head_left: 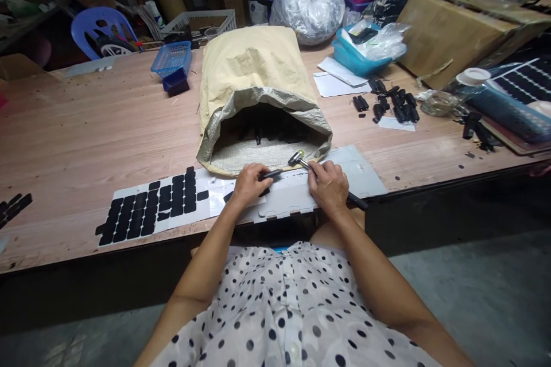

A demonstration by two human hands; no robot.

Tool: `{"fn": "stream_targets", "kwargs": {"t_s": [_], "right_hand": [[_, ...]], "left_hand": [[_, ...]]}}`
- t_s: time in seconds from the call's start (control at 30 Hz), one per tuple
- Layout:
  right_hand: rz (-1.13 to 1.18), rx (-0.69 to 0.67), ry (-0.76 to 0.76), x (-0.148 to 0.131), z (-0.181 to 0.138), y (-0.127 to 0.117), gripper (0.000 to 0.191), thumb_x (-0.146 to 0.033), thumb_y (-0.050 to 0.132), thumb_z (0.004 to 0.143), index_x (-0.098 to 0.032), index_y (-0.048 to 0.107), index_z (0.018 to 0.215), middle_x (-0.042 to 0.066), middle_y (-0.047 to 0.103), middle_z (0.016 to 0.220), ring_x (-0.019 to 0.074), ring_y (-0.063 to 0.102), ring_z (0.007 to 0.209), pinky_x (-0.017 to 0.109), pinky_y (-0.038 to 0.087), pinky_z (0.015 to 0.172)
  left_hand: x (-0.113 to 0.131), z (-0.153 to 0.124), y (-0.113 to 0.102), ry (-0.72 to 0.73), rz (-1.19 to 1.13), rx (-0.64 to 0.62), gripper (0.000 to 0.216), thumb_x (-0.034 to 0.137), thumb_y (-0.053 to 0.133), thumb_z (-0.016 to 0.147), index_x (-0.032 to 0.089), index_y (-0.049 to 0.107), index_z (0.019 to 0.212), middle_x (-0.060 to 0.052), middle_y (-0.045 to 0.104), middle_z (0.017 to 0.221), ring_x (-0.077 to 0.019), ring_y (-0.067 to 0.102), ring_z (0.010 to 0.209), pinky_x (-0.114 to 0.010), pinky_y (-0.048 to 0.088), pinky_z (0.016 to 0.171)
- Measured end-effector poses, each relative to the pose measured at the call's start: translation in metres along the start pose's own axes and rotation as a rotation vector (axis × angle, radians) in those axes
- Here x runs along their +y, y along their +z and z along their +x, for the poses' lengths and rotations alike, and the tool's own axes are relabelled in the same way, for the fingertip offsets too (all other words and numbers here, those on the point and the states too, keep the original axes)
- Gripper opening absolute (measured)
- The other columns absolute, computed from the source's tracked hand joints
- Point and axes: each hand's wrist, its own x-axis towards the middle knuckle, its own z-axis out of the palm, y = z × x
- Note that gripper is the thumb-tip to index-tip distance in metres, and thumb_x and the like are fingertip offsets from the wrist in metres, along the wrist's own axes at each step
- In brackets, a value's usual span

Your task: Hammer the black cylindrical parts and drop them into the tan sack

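Observation:
My left hand (pixel 248 184) is closed around a slim black rod-like part (pixel 272 174), pressing it down on a white backing sheet (pixel 284 198) at the table's near edge. My right hand (pixel 328 185) grips a small hammer (pixel 297 157) by its black handle; the metal head hovers just right of the part's tip. Black adhesive pads (pixel 150 205) cover the left portion of the sheet. An open tan woven sack (pixel 258 97) lies behind my hands, its mouth facing me, with dark parts inside.
Loose black cylinders (pixel 394 104) lie to the right, near papers (pixel 340 80) and a teal tray (pixel 359 57). A blue basket (pixel 172 58) sits at back left. A cardboard box (pixel 456 28) and a bottle (pixel 469 89) crowd the right. The wooden table (pixel 86 126) ends at my lap.

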Motion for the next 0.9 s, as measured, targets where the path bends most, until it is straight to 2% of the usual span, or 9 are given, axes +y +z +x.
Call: {"fn": "stream_targets", "kwargs": {"t_s": [0.1, 0.2, 0.5, 0.77, 0.9], "right_hand": [[-0.012, 0.007, 0.002, 0.001, 0.0, 0.0, 0.029, -0.023, 0.051, 0.094, -0.025, 0.075, 0.111, 0.008, 0.06, 0.089, 0.0237, 0.046, 0.086, 0.034, 0.029, 0.071], [-0.013, 0.004, 0.002, 0.002, 0.001, 0.0, 0.029, -0.023, 0.052, 0.094, -0.025, 0.075, 0.111, 0.009, 0.06, 0.089, 0.0236, 0.046, 0.086, 0.034, 0.03, 0.071], [0.015, -0.032, -0.011, 0.007, 0.003, 0.001, 0.03, -0.024, 0.05, 0.095, -0.025, 0.074, 0.113, 0.009, 0.06, 0.09, 0.0232, 0.046, 0.084, 0.033, 0.031, 0.071], [0.215, -0.008, -0.002, 0.011, -0.006, -0.007, 0.037, -0.027, 0.044, 0.1, -0.026, 0.072, 0.124, 0.008, 0.067, 0.095, 0.0228, 0.061, 0.09, 0.032, 0.047, 0.078], [0.286, -0.019, 0.04, 0.008, -0.009, -0.009, 0.036, -0.028, 0.045, 0.099, -0.025, 0.074, 0.12, 0.008, 0.07, 0.095, 0.0229, 0.065, 0.089, 0.032, 0.049, 0.079]], "left_hand": [[0.004, -0.014, 0.016, 0.03, -0.012, -0.018, 0.011, 0.019, 0.073, 0.079, 0.022, 0.074, 0.09, -0.003, 0.071, 0.093, -0.0229, 0.061, 0.096, -0.037, 0.051, 0.088], [0.004, -0.016, 0.022, 0.04, -0.007, 0.013, 0.013, 0.022, 0.073, 0.081, 0.023, 0.075, 0.093, -0.003, 0.07, 0.095, -0.0237, 0.059, 0.098, -0.039, 0.05, 0.09], [0.0, -0.014, 0.027, 0.092, 0.041, 0.027, 0.016, 0.027, 0.072, 0.085, 0.026, 0.076, 0.101, -0.004, 0.068, 0.095, -0.0248, 0.059, 0.098, -0.039, 0.048, 0.09], [0.0, -0.014, 0.027, 0.084, 0.009, 0.011, 0.016, 0.029, 0.069, 0.089, 0.026, 0.078, 0.102, -0.003, 0.068, 0.093, -0.0239, 0.06, 0.098, -0.039, 0.048, 0.091], [-0.002, -0.014, 0.029, 0.096, 0.006, 0.034, 0.018, 0.029, 0.068, 0.09, 0.025, 0.078, 0.105, -0.004, 0.068, 0.096, -0.0232, 0.061, 0.098, -0.038, 0.049, 0.092]]}}
